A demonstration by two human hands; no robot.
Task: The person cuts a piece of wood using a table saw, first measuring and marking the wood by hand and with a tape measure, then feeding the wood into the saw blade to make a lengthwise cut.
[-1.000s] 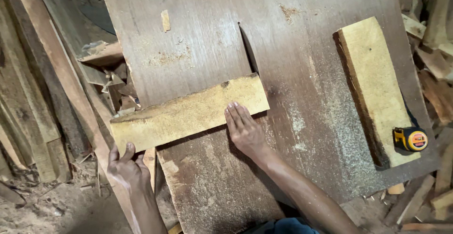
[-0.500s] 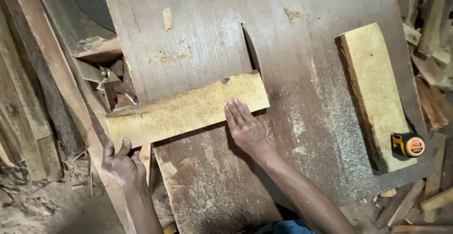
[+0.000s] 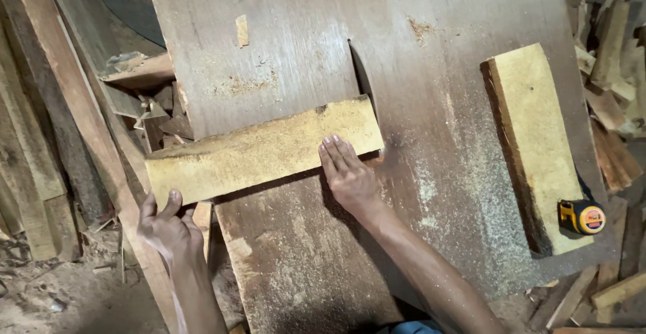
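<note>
At the far left we see long planks (image 3: pixel 47 125) leaning in a stack, their lower ends lost among chips and dust on the ground; beside them lies a heap of offcuts (image 3: pixel 145 95), too jumbled for us to tell one piece from another. Next comes our left hand (image 3: pixel 168 229), fingers spread and curled upward, thumb raised, just under the left end of the pale board (image 3: pixel 262 151); whether the fingertips actually touch its underside we cannot tell, since the board's edge hides them. The pale board lies crosswise, tilted slightly up to the right, its left end overhanging the edge of the large brown sheet (image 3: pixel 431 58), its right end resting on that sheet close by a narrow slot (image 3: pixel 360 71); sawdust coats its top face. Our right hand (image 3: pixel 348 176) lies flat, fingers pressed together and pointing up, fingertips on the near edge of the board's right end, palm on the sheet. Further right a second pale slab (image 3: pixel 535 139) lies lengthwise on the sheet, dark bark along its left edge; a yellow tape measure (image 3: pixel 582 216) sits at its lower right corner, touching it. At the right margin more scrap sticks (image 3: pixel 616 105) are cut off by the frame; we see no containers anywhere.
</note>
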